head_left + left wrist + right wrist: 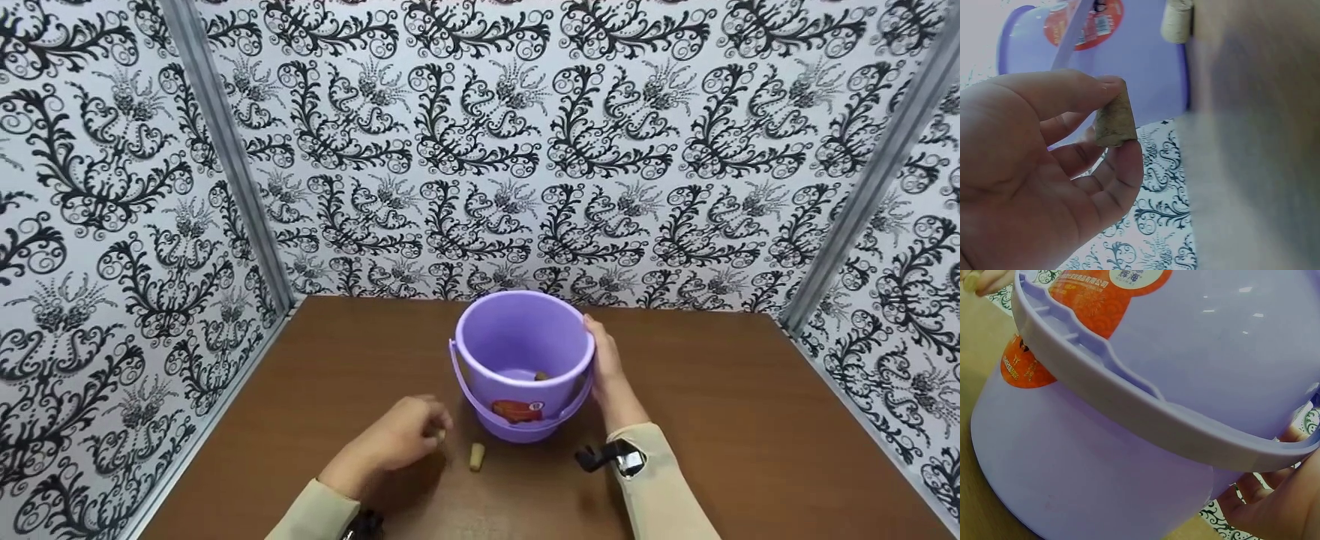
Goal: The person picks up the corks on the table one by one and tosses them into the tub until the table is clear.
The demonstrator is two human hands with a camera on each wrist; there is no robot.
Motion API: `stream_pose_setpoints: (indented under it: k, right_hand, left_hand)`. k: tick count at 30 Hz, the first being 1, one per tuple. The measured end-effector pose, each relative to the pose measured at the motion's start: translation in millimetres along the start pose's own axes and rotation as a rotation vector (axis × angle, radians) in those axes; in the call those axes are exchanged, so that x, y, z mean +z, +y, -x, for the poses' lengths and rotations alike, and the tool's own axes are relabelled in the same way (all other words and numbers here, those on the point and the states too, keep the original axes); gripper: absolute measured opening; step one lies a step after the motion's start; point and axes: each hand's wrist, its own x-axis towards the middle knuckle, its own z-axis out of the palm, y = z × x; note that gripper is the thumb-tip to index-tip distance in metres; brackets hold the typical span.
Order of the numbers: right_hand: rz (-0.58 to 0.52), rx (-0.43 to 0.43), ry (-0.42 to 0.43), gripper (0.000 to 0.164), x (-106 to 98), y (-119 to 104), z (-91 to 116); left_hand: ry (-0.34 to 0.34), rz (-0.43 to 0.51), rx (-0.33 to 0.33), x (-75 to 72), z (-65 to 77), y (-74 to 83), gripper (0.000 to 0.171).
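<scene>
A purple plastic bucket [525,315] with a red label stands upright on the table, its handle hanging down at the front. My right hand [606,364] holds the bucket's right side, fingers partly hidden behind it. To the bucket's left, my left hand [401,435] is just above the table. In the left wrist view, its thumb and fingers pinch a cork [1116,119] by its two ends. Another cork [477,457] stands on the table in front of the bucket. Inside, near the bottom, a small brown piece [541,376] is partly visible, probably a cork.
The brown wooden table [360,345] is enclosed at the back and sides by white panels [480,150] with black scroll patterns. Grey metal posts [247,165] stand at the corners. A black strap with a small device [628,459] sits on the right wrist.
</scene>
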Motion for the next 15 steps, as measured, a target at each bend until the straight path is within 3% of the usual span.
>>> stream_pose_setpoints:
  k: [11,15]
  right_hand:
    - [-0.038,0.003,-0.014,0.047,2,0,-3]
    - [-0.032,0.01,-0.001,0.047,1,1,-1]
  left_hand:
    - [0.208,0.15,0.07,-8.8,-1.2,26.3,0.016]
    - [0.279,0.138,0.089,-12.5,-1.7,34.5,0.017]
